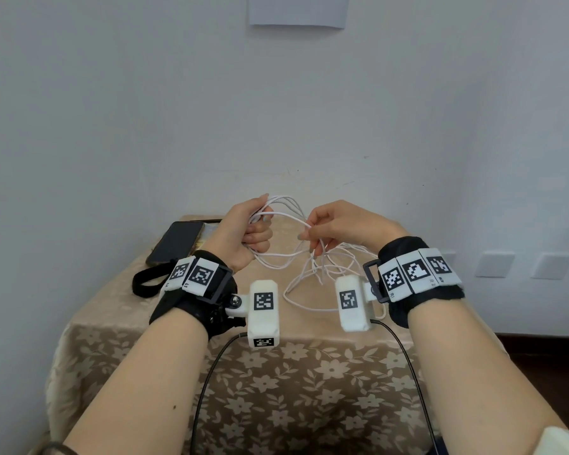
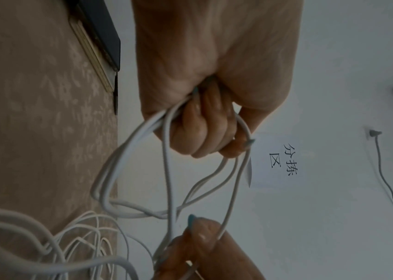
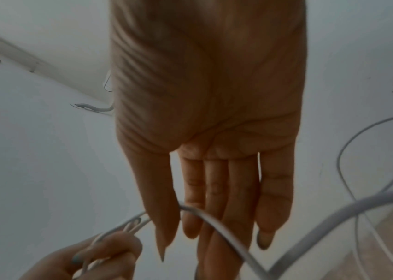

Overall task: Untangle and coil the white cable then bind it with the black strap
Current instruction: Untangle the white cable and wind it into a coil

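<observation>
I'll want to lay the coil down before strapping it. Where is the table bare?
The near part of the tablecloth, below both wrists, is bare apart from two thin black leads. The far left corner is crowded by the phone and black strap. Loose white cable covers the middle, under the right hand.

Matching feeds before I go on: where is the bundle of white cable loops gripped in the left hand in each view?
Head: centre, upper left of the tangle, bundle of white cable loops in the left hand.
Left wrist: centre, loops leaving the fist.
Right wrist: bottom left.
Shared landmark: floral tablecloth.
</observation>
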